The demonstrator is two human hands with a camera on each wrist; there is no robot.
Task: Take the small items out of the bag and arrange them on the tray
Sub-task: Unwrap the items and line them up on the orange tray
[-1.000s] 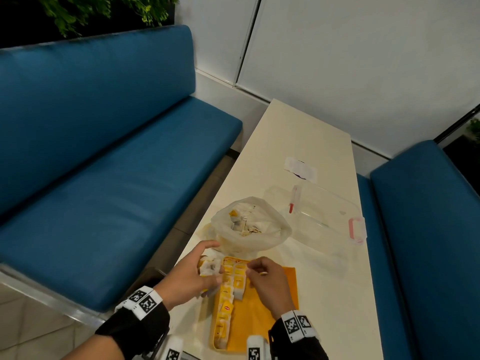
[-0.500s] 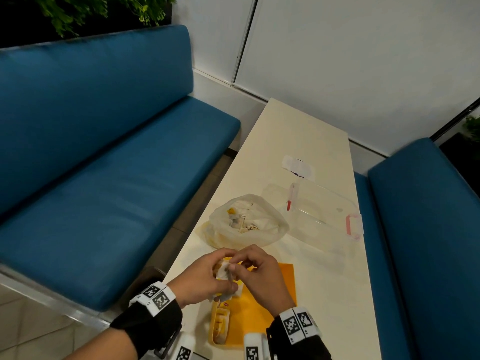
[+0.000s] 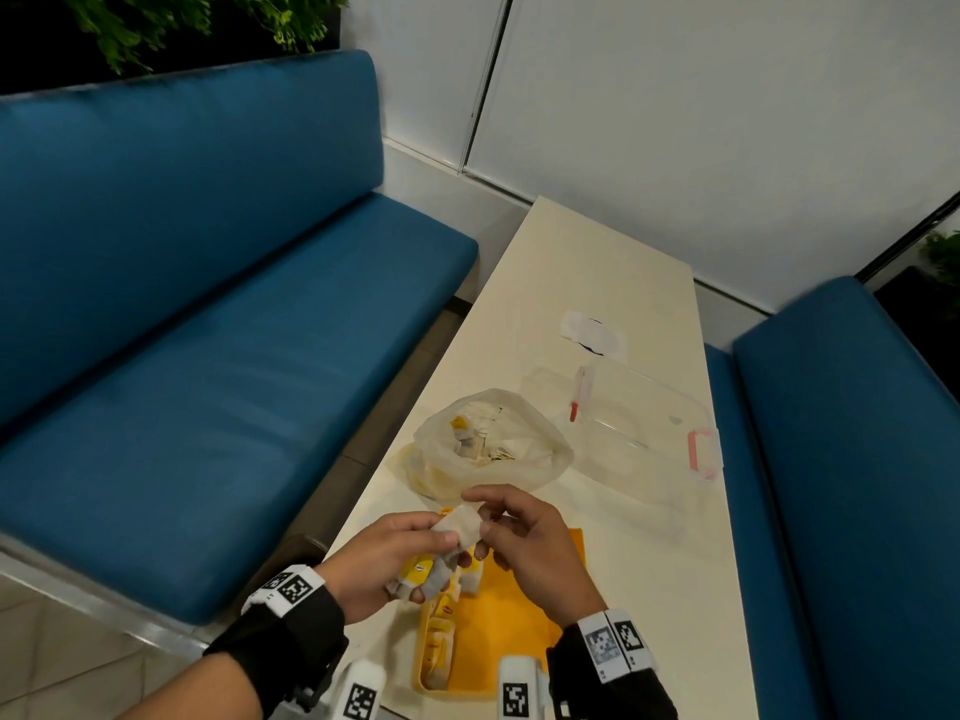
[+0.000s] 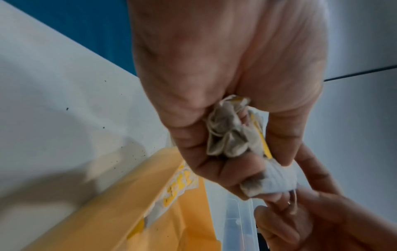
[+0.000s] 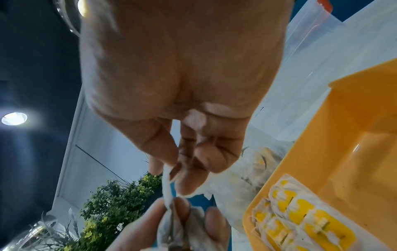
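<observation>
My left hand (image 3: 410, 556) grips a bunch of tea bags (image 4: 232, 135) with yellow tags above the near end of the orange tray (image 3: 514, 631). One white tea bag (image 3: 464, 525) sticks up from the bunch, and my right hand (image 3: 519, 537) pinches its top edge (image 5: 166, 183) between thumb and fingers. A row of tea bags (image 5: 300, 214) lies along the tray's left side (image 3: 441, 636). The open translucent plastic bag (image 3: 493, 449) sits just beyond the hands with more tea bags inside.
A clear plastic container (image 3: 639, 423) with pink clasps stands right of the bag on the cream table (image 3: 587, 272). A white wrapper (image 3: 592, 332) lies farther back. Blue benches (image 3: 208, 356) flank the table on both sides.
Both hands have risen off the tray and come together. My right hand has taken hold of one tea bag sticking out of the bunch in my left hand.
</observation>
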